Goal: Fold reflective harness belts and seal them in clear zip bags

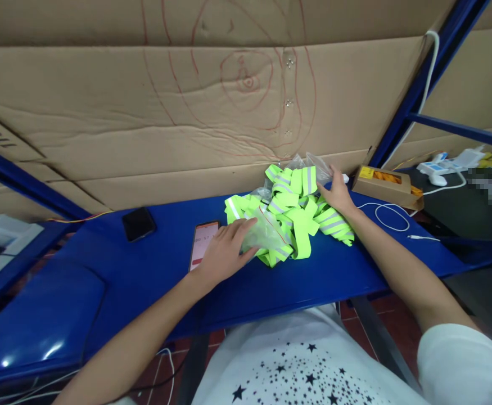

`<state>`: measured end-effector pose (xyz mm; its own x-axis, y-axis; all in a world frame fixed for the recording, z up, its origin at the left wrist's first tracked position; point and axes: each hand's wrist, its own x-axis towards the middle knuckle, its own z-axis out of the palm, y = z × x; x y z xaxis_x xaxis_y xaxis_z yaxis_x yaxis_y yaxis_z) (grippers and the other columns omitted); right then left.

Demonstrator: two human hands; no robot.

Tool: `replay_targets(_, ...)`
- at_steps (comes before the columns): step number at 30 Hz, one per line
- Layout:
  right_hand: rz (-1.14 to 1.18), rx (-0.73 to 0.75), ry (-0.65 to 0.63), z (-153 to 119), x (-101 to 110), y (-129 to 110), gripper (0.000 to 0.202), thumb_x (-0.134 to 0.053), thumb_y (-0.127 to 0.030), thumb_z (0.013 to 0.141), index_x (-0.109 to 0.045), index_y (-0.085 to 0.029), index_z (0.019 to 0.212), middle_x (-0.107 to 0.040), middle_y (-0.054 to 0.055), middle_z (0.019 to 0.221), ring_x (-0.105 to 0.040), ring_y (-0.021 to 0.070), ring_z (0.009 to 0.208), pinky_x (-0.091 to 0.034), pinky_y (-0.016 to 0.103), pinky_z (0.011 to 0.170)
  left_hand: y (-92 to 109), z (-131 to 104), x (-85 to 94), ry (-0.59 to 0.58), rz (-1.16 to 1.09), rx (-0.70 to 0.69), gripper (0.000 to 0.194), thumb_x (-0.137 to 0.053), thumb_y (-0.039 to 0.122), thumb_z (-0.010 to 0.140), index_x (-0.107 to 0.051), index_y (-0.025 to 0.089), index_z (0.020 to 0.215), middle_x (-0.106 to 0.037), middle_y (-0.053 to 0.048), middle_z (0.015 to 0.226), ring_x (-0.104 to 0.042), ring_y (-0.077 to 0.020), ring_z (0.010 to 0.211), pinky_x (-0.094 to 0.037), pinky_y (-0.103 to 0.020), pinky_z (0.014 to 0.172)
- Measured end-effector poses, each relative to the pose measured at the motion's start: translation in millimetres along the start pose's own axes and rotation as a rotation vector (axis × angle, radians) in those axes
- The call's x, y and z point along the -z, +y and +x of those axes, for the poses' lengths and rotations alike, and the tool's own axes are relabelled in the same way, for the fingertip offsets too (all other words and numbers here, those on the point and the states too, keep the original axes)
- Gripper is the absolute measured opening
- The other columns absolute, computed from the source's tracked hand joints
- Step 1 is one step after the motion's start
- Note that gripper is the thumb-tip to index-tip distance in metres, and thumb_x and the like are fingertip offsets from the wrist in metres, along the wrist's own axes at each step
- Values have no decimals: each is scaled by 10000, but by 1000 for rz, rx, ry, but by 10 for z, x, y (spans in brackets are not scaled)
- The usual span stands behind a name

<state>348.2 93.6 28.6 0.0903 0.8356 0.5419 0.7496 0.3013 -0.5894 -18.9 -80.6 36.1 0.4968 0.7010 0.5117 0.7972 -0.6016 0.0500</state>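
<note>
A heap of fluorescent yellow-green reflective straps [300, 216] with silver stripes lies on the blue table. My left hand [229, 244] is at the near left of the heap, its thumb and fingers closed around a clear zip bag [265, 230] with a red seal line. The bag lies over some of the straps. Behind the right part of the heap, my right hand [339, 192] has its thumb and fingers apart beside more clear plastic bags [318, 166]. Its fingertips touch or nearly touch a bag edge; part of that contact is hidden.
A phone with a lit screen [203, 236] lies beside my left hand, with a black flat object [138, 224] farther left. At the right are an open cardboard box [383, 187] and a white cable [391, 228]. A cardboard wall [102, 101] and blue posts [425, 95] border the table [153, 281].
</note>
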Motion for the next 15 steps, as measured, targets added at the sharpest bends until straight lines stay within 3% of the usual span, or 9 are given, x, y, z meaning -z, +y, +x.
replay_targets(2, 86, -32, -58, 12, -66, 76, 900, -704, -589, 797, -452, -80, 1494, -642, 256, 1366, -667, 351, 1177, -541, 524, 1009, 1, 0, 2, -6, 2, 0, 599, -645, 375, 961, -425, 205, 1492, -636, -182, 1381, -648, -354, 1254, -568, -507, 1011)
replay_targets(5, 104, -30, -36, 6, -66, 66, 673, -674, -557, 820, -622, -99, 1310, -754, 186, 1106, -721, 301, 908, -590, 467, 873, 4, 1, -3, -11, 0, -8, 602, -647, 379, 960, -425, 197, 1490, -642, -182, 1366, -660, -362, 1223, -579, -515, 982)
replay_targets(8, 103, -21, 51, 25, 45, -18, 529, -602, -529, 875, -674, -117, 1199, -749, 175, 1102, -704, 297, 907, -570, 482, 908, 12, 4, -1, -15, -23, -3, 601, -638, 386, 964, -415, 204, 1492, -636, -178, 1371, -656, -366, 1224, -575, -525, 984)
replay_targets(11, 124, 25, 234, 20, 194, -189, 533, -495, -499, 955, -584, -135, 1333, -702, 179, 1227, -694, 286, 969, -566, 472, 911, 12, 0, 19, 33, -93, 36, 586, -623, 404, 975, -402, 216, 1485, -619, -174, 1390, -649, -338, 1242, -565, -491, 1011)
replay_targets(13, 156, 97, 361, -66, 263, -387, 532, -431, -491, 1003, -524, -156, 1406, -663, 180, 1298, -683, 293, 1076, -563, 467, 927, -5, -10, 35, 150, -141, 85, 604, -624, 429, 977, -377, 210, 1483, -597, -180, 1397, -629, -325, 1270, -551, -474, 1040)
replay_targets(15, 169, 159, 371, -251, 283, -643, 509, -393, -497, 1034, -538, -186, 1410, -646, 169, 1329, -656, 310, 1168, -542, 496, 983, -33, -24, 41, 318, -179, 121, 690, -627, 480, 969, -299, 208, 1511, -549, -199, 1417, -588, -335, 1323, -521, -498, 1082)
